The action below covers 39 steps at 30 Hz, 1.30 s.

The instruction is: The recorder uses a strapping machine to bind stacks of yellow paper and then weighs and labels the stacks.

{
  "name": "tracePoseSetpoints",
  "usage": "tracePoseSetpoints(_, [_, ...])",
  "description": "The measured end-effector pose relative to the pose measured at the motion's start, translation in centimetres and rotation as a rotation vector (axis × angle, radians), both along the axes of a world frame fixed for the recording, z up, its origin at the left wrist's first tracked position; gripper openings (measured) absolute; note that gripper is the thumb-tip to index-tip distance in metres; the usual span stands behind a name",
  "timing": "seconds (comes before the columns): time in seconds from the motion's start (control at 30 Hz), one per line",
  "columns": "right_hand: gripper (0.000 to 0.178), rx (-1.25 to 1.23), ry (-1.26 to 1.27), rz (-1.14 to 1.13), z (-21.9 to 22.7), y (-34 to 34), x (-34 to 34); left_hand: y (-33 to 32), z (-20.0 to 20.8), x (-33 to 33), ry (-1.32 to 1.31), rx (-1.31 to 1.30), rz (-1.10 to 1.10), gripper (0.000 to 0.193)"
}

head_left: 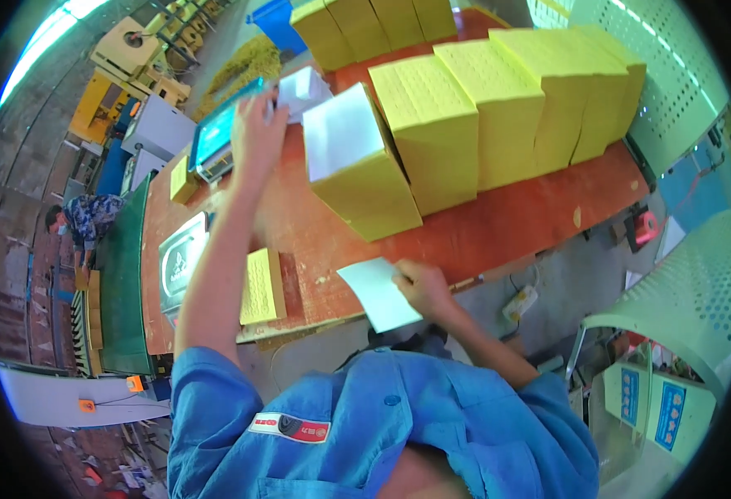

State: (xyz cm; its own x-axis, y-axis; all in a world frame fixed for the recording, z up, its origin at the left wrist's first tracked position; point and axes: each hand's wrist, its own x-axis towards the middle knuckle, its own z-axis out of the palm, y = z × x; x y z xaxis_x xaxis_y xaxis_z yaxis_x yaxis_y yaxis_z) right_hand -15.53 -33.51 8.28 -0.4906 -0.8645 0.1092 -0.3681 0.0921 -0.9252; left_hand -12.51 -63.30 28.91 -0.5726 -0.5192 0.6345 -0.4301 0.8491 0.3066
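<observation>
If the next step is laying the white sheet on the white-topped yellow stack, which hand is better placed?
Likely the right: the right hand grips the white sheet on the near side of the white-topped yellow stack, while the left hand is at the screen device.

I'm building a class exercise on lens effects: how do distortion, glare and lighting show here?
Head view: fisheye distortion, with a black rim and a co-worker leaning at far left; head view: glare in the curved bright strip at upper left, washed out; head view: the white sheet in the right hand looks pale, with little surface detail.
</observation>
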Motion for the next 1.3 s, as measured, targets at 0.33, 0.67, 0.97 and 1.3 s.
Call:
tracePoseSetpoints(0.33, [0.014,-0.336,-0.056,-0.252,-0.9,-1.2,-6.0,3.2,-4.0,-6.6,-0.494,0.138,-0.218,0.040])
tracePoseSetpoints(0.67, [0.031,-0.308,-0.943,-0.126,-4.1,8.6,3.0,12.9,-2.5,5.7,-0.503,0.211,-0.516,0.037])
tracePoseSetpoints(0.97, [0.042,-0.604,-1.603,-0.047,-3.6,5.3,11.1,13.1,-4.1,9.2,-0.317,0.212,-0.606,0.043])
tracePoseSetpoints(1.3, [0.031,-0.605,-1.260,-0.632,1.4,13.7,16.9,13.0,-8.3,11.5,-0.292,1.023,-0.926,0.034])
